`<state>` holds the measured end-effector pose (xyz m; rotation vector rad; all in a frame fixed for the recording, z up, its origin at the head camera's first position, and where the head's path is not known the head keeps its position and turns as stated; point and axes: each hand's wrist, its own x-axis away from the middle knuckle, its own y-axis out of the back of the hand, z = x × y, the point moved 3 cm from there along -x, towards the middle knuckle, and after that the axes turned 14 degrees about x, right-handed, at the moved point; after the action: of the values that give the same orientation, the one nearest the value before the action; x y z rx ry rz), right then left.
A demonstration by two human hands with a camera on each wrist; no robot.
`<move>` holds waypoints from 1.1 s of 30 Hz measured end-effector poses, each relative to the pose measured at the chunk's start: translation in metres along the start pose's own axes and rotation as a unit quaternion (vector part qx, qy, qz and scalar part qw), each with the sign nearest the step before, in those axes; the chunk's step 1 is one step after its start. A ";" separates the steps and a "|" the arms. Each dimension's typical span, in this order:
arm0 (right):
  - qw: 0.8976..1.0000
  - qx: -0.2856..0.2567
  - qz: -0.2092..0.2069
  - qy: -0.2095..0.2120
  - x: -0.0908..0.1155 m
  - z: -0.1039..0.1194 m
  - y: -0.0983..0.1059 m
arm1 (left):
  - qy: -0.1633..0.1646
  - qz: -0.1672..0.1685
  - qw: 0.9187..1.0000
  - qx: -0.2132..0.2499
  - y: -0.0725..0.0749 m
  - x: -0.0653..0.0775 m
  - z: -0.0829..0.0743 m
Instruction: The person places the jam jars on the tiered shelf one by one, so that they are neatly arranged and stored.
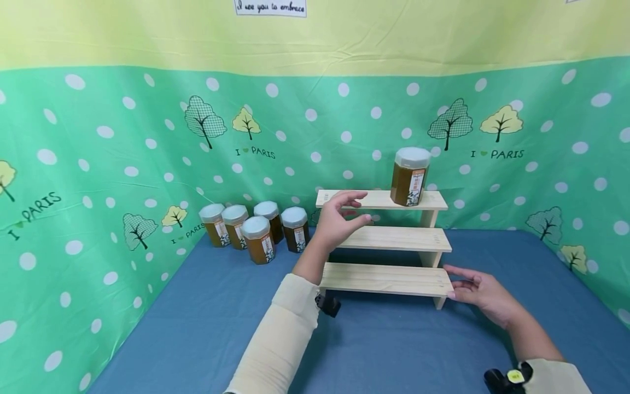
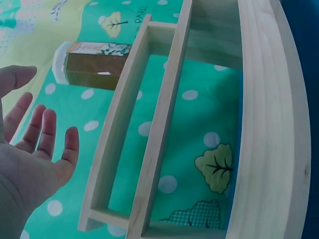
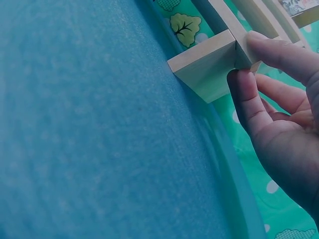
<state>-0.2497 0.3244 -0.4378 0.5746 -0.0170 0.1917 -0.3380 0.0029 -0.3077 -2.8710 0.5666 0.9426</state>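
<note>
Left sleeve (image 1: 275, 339): cream fabric is filling the foreground at the bottom of the head view, a soft shadow falling beside it.
Wall cloth (image 1: 162, 128): is hanging behind and along both sides, pale yellow above and green below; white dots, small trees and the word "PARIS" are showing on the green, and creases are running through the yellow.
Table (image 1: 197, 328): blue cloth is covering the top and stretching back to the wall cloth.
Wooden stand (image 1: 384, 276): is standing upright on the table, right of centre, its three pale steps rising toward the back.
Right sleeve (image 1: 556, 377): is entering at the lower right, also cream.
Right hand (image 1: 484, 298): is pinching the right end of the lowest step between thumb and index finger, the other fingers bending beside them.
Left hand (image 1: 334, 224): is hovering by the stand's left part, fingers spreading apart and curving loosely, thumb standing away from them.
Five jars (image 1: 256, 246): are clustering upright on the table, left of the stand, pale lids on top.
Lone jar (image 1: 403, 183): is standing upright on the top step, toward its right end, brown below a pale lid.
Paper card (image 1: 270, 7): is showing "I see you to embrace" on the yellow.
Black gadgets (image 1: 328, 305): are sitting at both wrists.
</note>
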 end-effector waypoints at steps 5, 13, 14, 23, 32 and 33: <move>1.000 0.001 0.000 0.003 0.000 0.000 0.000 | -0.037 -0.009 0.999 0.011 0.008 0.007 -0.002; 1.000 -0.006 0.003 0.001 0.001 0.001 0.000 | -0.055 -0.016 0.998 0.038 0.020 0.016 -0.010; 1.000 -0.005 0.003 0.001 0.001 0.001 0.000 | -0.055 -0.016 0.998 0.039 0.021 0.018 -0.012; 1.000 0.002 0.002 -0.006 0.001 0.003 -0.001 | -0.049 -0.007 0.998 0.034 0.028 0.036 -0.049; 1.000 0.007 0.002 -0.009 0.001 0.003 -0.001 | -0.067 -0.010 0.998 0.017 0.039 0.047 -0.056; 1.000 0.007 0.003 -0.010 0.001 0.003 -0.001 | -0.067 -0.012 0.998 0.015 0.040 0.049 -0.056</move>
<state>-0.2488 0.3222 -0.4363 0.5910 -0.0357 0.1920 -0.2851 -0.0603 -0.2884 -2.7543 0.5297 1.1034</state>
